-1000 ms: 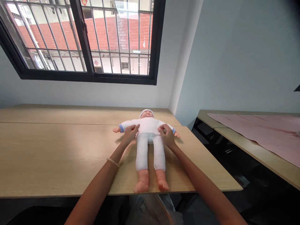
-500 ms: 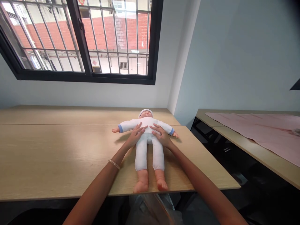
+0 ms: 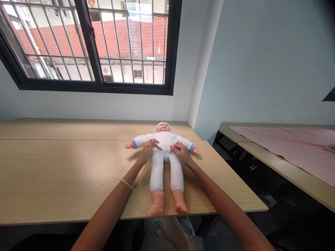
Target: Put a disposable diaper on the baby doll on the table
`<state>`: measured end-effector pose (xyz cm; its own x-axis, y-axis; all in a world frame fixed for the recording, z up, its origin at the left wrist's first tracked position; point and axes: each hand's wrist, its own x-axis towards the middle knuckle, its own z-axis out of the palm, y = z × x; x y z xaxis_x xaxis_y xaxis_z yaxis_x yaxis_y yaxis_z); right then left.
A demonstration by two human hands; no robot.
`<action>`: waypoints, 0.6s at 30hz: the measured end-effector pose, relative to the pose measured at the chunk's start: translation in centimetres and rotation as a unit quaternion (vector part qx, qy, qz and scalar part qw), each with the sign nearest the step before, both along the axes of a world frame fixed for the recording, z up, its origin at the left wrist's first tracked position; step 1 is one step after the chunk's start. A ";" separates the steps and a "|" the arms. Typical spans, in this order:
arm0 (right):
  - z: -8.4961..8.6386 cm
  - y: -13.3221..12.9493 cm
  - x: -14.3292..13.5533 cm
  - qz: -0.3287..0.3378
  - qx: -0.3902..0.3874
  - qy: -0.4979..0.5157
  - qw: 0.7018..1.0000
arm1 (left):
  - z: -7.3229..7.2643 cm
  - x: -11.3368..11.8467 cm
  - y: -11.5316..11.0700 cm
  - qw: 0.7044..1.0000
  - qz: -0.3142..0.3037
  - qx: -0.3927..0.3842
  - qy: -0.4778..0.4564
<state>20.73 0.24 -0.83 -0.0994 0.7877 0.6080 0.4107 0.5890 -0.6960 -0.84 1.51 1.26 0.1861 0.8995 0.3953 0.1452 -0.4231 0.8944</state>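
Observation:
A baby doll [image 3: 165,166] in a white one-piece suit with blue cuffs and a white cap lies on its back on the wooden table [image 3: 65,174], head toward the window, bare feet near the front edge. My left hand [image 3: 146,150] rests on the doll's left side at the belly, fingers stretched across the suit. My right hand [image 3: 180,152] lies on the doll's other side, fingers curled and pinching at the white cloth. A thin bracelet sits on my left wrist.
A barred window [image 3: 91,45] fills the wall behind the table. To the right, across a dark gap, stands a second table [image 3: 274,164] covered by a pink cloth [image 3: 293,146]. A crumpled clear bag [image 3: 170,233] shows below the table's front edge.
Both hands went from the doll's sides to its middle, fingers spread. Now the left hand has pulled slightly back toward the side and the right hand's fingers have curled onto the cloth.

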 end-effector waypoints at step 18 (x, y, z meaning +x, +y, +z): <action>-0.6 0.4 0.7 0.006 0.002 -0.012 1.000 | 0.2 0.2 -0.6 0.993 0.009 0.100 0.066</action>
